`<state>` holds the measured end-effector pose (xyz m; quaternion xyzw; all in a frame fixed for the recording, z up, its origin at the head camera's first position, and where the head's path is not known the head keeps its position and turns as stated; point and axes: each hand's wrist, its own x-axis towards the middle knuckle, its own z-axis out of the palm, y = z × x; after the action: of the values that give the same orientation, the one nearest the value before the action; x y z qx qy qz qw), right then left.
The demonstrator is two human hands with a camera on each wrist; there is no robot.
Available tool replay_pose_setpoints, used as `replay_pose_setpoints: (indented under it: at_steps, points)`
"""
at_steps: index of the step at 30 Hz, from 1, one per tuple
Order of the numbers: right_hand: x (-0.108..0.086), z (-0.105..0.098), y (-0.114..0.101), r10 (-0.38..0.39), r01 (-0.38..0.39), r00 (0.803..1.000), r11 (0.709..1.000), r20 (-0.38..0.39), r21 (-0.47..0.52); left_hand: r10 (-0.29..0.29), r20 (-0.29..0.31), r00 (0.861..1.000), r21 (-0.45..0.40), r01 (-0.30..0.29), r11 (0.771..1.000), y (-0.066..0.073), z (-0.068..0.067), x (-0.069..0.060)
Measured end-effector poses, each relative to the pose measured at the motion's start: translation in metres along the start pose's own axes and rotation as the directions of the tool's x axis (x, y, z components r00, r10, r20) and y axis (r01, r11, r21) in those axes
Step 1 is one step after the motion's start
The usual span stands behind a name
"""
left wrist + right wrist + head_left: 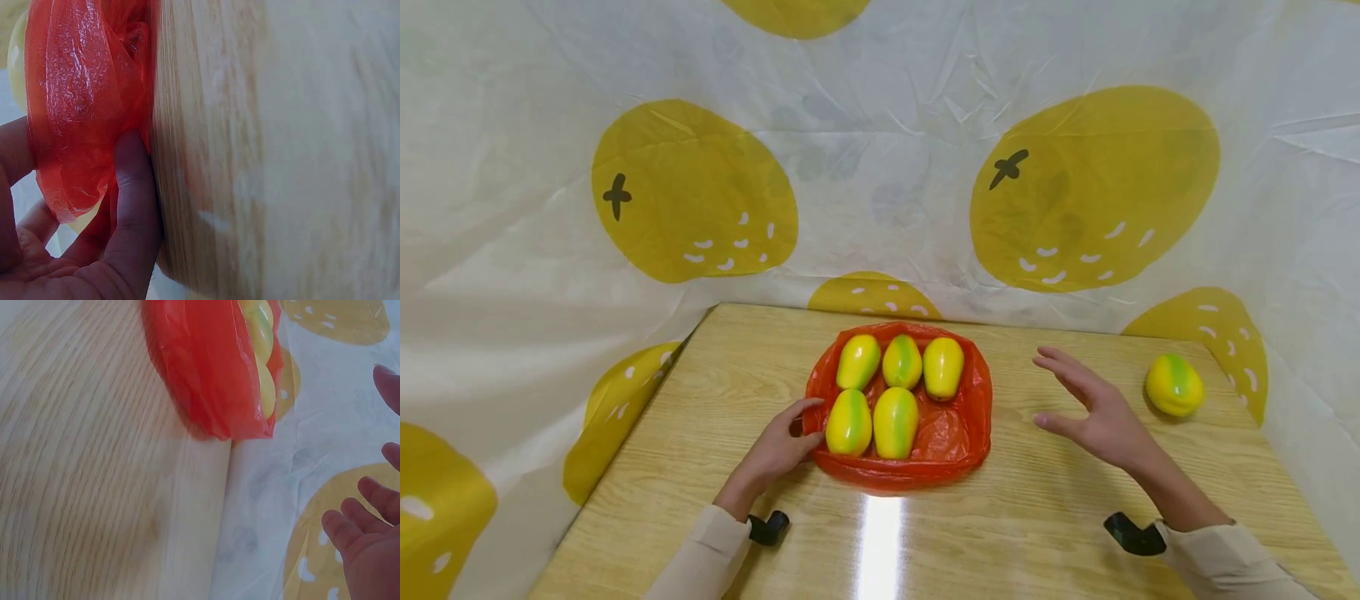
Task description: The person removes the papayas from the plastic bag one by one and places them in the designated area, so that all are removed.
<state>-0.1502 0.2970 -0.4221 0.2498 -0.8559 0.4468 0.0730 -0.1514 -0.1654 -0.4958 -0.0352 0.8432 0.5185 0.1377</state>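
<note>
A shallow container wrapped in a red plastic bag (943, 435) sits mid-table and holds several glossy yellow mangoes with green streaks, such as one mango (895, 423) at its front. My left hand (784, 446) grips the container's left side. In the left wrist view, the thumb (134, 194) presses the red plastic from outside, with other fingers across the rim. My right hand (1097, 417) hovers to the right of the container, fingers spread and nothing in them. Another mango (1175, 385) lies on the table beyond that hand, to its right.
The wooden table (715, 375) meets a white cloth (880, 167) printed with big yellow fruit at the back and sides. Black wrist mounts (1135, 534) sit at both sleeves. A bright reflection crosses the front of the tabletop.
</note>
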Motion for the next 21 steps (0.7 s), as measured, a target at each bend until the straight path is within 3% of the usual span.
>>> replay_pose_setpoints:
  at_steps: [21]
  points:
    - [0.009, 0.024, -0.011, 0.002, -0.006, 0.996, 0.999, 0.086, 0.044, 0.001, -0.014, 1.0, 0.006, -0.001, 1.0, -0.002, 0.003, 0.002]
